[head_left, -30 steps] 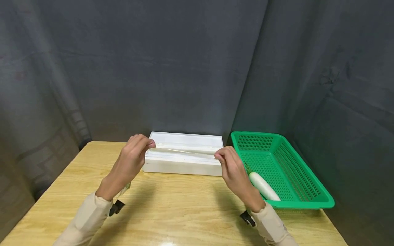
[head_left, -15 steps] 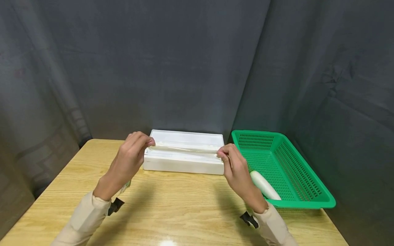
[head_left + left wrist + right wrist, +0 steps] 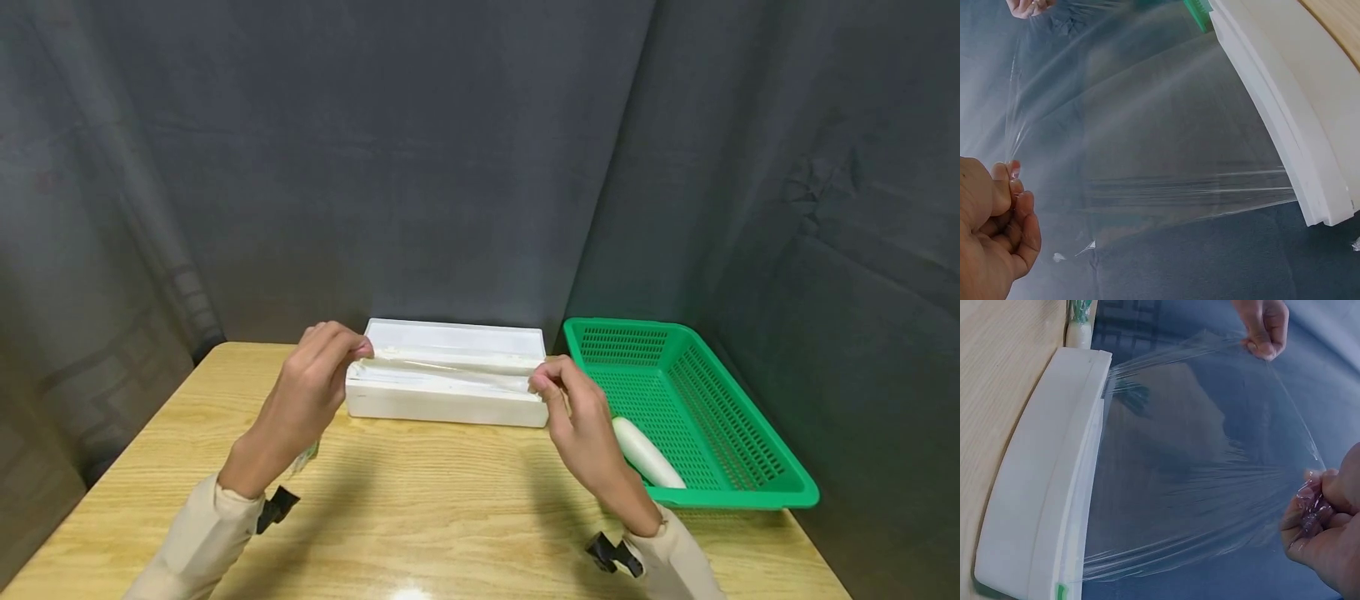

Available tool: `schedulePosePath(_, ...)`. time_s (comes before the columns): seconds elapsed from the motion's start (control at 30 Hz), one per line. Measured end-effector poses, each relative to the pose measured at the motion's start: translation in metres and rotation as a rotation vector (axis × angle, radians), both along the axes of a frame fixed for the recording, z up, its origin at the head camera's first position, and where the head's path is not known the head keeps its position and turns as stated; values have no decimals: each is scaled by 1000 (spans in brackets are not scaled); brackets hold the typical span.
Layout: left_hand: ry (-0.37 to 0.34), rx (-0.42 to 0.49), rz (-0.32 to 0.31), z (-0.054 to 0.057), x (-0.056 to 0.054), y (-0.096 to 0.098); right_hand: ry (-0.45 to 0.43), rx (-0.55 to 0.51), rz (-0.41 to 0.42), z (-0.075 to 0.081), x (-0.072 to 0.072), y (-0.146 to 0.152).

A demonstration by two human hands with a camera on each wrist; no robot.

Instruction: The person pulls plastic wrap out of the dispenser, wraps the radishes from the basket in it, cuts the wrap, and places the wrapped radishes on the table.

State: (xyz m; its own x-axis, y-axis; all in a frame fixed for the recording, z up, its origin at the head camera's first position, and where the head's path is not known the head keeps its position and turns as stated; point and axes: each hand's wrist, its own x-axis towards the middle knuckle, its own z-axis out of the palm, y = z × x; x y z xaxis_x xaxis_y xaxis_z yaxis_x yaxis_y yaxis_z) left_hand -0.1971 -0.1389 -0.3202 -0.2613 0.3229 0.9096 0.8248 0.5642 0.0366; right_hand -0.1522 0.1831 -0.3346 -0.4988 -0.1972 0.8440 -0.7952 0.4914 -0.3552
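A clear sheet of plastic wrap (image 3: 1147, 131) stretches out of a long white wrap box (image 3: 446, 407), whose lid (image 3: 457, 336) stands raised at the back. My left hand (image 3: 307, 392) pinches one corner of the sheet between thumb and fingers, just above the box's left end. At the other end, my right hand (image 3: 581, 429) grips the opposite corner, and the film (image 3: 1179, 456) is bunched up in those fingers. Between the hands the free edge runs taut, with creases fanning from each grip. The far end of the sheet goes down into the box.
To the right stands a green basket (image 3: 738, 498) holding a white radish (image 3: 647, 454). A small pale and green thing (image 3: 306, 457) lies on the wooden table (image 3: 450, 517), mostly hidden behind my left wrist. Dark curtains (image 3: 450, 167) hang behind and at both sides.
Both hands keep their hold on the plastic wrap. My left hand has shifted slightly left and my right hand slightly right, so they are a little farther apart.
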Motion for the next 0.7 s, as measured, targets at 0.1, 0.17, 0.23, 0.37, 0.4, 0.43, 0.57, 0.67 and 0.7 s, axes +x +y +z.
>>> schedulePosePath(0.1,-1,-4,5,2,1,0,14,5,-8,2,1,0)
schedulePosePath(0.17,-1,-8,4,4,2,0,28,8,-8,3,2,-1)
schedulePosePath(0.23,-1,-12,2,5,3,0,39,10,-4,4,4,-1)
schedulePosePath(0.37,-23,-29,-1,7,7,-2,47,12,-4,7,7,-2)
schedulePosePath(0.4,-29,-30,-5,7,8,-3,47,13,-7,7,8,-2)
schedulePosePath(0.43,-39,-34,-4,7,9,-3,46,15,-10,7,9,-2)
schedulePosePath(0.57,-56,-46,3,7,14,-5,45,29,-4,9,12,0)
schedulePosePath(0.67,-41,-39,4,8,16,-5,17,30,60,11,13,2)
schedulePosePath(0.7,-29,-31,-1,8,17,-4,4,24,86,13,12,3)
